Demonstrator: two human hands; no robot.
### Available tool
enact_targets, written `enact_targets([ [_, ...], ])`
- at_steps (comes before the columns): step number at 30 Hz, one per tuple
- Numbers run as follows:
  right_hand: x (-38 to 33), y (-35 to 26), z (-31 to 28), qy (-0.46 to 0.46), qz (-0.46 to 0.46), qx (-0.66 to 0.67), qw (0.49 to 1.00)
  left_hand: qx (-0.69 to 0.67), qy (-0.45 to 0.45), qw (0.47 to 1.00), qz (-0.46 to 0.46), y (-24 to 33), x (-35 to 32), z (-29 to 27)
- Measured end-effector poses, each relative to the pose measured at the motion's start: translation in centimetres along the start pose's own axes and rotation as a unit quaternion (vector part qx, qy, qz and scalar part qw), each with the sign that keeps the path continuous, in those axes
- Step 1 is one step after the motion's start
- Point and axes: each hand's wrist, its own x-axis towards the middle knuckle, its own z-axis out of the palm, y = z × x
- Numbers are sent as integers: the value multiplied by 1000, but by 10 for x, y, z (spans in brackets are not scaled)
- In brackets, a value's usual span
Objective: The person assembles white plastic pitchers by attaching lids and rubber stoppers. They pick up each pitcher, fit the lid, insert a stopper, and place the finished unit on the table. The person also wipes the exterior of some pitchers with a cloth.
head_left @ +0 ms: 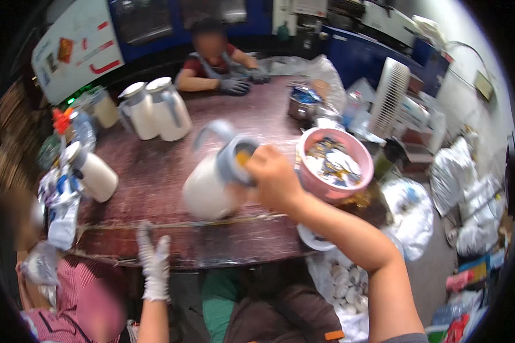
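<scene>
Two hands belong to the wearer. The right hand (274, 180) comes in from the lower right and is closed over the grey collar of a white jug (212, 186), which lies tilted on its side near the middle of the counter (154, 166), mouth toward the hand and just left of a pink bowl (335, 163). The fingers wrap the neck; the grey handle arcs up clear of the grip. The left hand (153, 260), in a pale glove, rests at the near edge of the counter with fingers spread and flat, holding nothing and well apart from the jug. Judging by its look, the jug is a rigid plastic shell, probably light if empty, with a smooth rounded body that would slip under a bare palm; the collar and the handle appear to be the surest places to hold, since the body offers no ridge. Motion blur hides the finer detail of the mouth. The pink bowl holds mixed small parts and overhangs the right edge. Two upright white jugs (157, 108) stand at the far left, and another jug (94, 174) lies at the left edge. A second person's gloved hands (237, 84) rest on the far side.
</scene>
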Motion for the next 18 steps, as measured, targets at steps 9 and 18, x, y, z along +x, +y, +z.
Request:
enact_targets([
  [9, -120, -33, -165, -31, 60, 137, 988, -100, -238, 955, -143, 136, -46, 61],
  [18, -272, 229, -190, 193, 505, 65, 839, -332, -146, 846, -392, 51, -67, 34],
])
